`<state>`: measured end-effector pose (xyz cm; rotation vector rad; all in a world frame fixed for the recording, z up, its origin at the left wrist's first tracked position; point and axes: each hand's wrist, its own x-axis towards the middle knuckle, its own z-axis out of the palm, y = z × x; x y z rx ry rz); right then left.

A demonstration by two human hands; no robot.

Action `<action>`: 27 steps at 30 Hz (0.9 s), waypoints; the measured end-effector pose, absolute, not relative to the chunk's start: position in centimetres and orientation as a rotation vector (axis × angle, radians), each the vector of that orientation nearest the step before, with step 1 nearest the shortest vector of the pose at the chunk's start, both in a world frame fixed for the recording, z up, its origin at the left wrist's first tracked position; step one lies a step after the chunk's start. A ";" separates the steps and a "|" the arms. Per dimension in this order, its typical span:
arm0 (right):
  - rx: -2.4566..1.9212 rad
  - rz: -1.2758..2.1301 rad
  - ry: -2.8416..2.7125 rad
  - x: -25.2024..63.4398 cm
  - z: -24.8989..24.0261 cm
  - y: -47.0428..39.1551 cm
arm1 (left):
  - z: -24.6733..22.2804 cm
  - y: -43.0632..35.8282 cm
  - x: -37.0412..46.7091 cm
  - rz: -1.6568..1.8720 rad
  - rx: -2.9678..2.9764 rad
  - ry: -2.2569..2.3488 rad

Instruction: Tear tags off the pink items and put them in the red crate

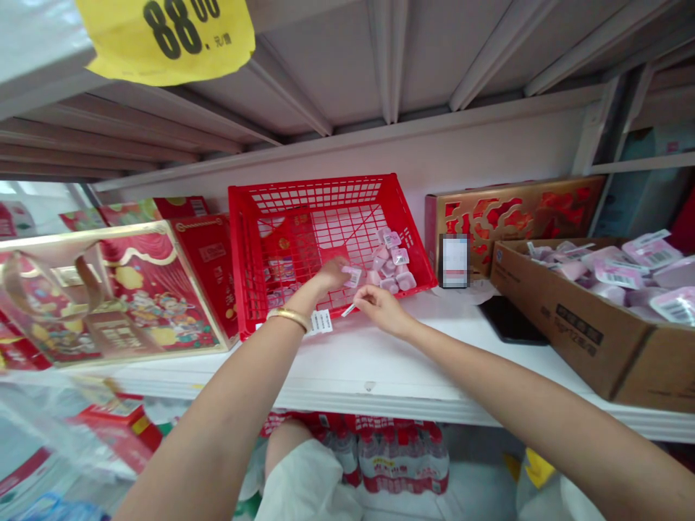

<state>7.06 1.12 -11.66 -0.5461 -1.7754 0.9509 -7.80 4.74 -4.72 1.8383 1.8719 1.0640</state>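
Note:
A red plastic basket (405, 217) stands tilted on the white shelf, its open side towards me. Several small pink packs with barcode labels (400, 257) are heaped in its right part. My left hand (332, 273), with a gold bangle at the wrist, is over the basket's front edge, closed on a pink labelled pack (352, 276). Just to its right, my right hand (374, 302) pinches a small white label strip (349, 310). A sheet of barcode labels (321, 321) shows beside the left wrist.
On the right stand a cardboard box (575, 325) of similar packs, a dark flat object (512, 320) and a gold box (521, 210). Red gift boxes (157, 289) flank the basket's left. A shelf with a yellow price tag (174, 36) hangs low overhead; bottled packs (405, 463) sit below.

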 end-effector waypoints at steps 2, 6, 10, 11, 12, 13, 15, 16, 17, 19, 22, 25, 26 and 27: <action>-0.574 1.117 -1.634 8.4 -11.5 1.3 | -4.2 3.9 -6.7 1.215 1.785 1.789; -0.666 1.296 -1.378 12.6 -11.0 1.3 | -4.8 1.6 -3.2 1.526 1.518 1.276; -0.818 1.267 -1.151 17.6 -10.8 1.6 | -7.4 0.4 0.4 1.532 1.435 0.927; -0.839 1.255 -1.080 18.7 -10.9 1.8 | -8.1 0.4 1.1 1.529 1.457 0.908; -0.843 1.249 -1.012 19.5 -11.1 2.0 | -8.8 0.6 1.5 1.539 1.488 0.907; -0.834 1.251 -0.954 20.2 -11.3 2.2 | -9.4 0.8 1.9 1.562 1.518 0.920; -0.797 1.267 -0.886 21.0 -11.7 2.5 | -10.2 1.3 2.3 1.608 1.560 0.961; -0.777 1.275 -0.875 21.2 -11.9 2.7 | -10.5 1.5 2.3 1.615 1.573 0.984; -0.758 1.283 -0.873 21.2 -12.0 2.8 | -10.7 1.7 2.3 1.618 1.583 1.010; -0.721 1.294 -0.878 21.2 -12.0 3.0 | -10.9 1.9 2.3 1.613 1.613 1.068; -0.679 1.303 -0.880 20.9 -11.4 3.1 | -11.1 2.0 2.1 1.604 1.636 1.125; -0.670 1.314 -0.898 20.4 -10.6 3.1 | -11.3 2.4 1.9 1.563 1.617 1.109; -0.669 1.319 -0.908 20.2 -10.4 3.0 | -11.4 2.5 1.9 1.551 1.606 1.098; -0.668 1.325 -0.918 19.9 -10.1 3.0 | -11.5 2.7 1.7 1.544 1.600 1.089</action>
